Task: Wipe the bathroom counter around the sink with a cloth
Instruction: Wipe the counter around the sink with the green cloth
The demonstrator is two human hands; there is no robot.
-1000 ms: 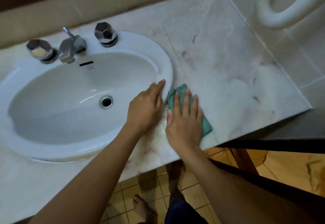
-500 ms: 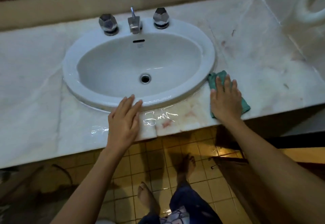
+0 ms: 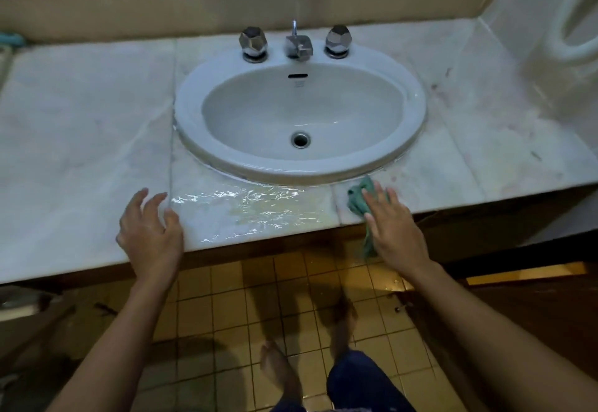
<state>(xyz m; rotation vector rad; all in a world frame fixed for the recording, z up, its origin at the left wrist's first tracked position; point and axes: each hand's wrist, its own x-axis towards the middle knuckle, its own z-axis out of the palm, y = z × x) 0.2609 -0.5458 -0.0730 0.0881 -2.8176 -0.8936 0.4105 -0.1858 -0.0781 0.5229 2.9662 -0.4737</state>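
Observation:
A white oval sink [image 3: 415, 110] is set into a pale marble counter [image 3: 84, 127]. A crumpled green cloth [image 3: 359, 196] lies at the counter's front edge, right of the sink's front rim, with part of it hanging over the edge. My right hand [image 3: 396, 227] presses flat on the cloth, fingers spread, covering most of it. My left hand [image 3: 150, 230] hovers at the front edge left of the sink, fingers apart, holding nothing. A wet, shiny patch [image 3: 252, 207] spreads on the marble between my hands.
A chrome faucet [image 3: 297, 44] with two faceted knobs [image 3: 254, 42] [image 3: 338, 39] stands behind the basin. A white curved fixture [image 3: 572, 23] hangs on the tiled right wall. Yellow floor tiles [image 3: 226, 308] and my bare feet [image 3: 278, 369] lie below the counter.
My view has pulled back from the counter. The right hand has slid the cloth toward the front edge, so it now hangs over. The left hand left the sink rim and moved left.

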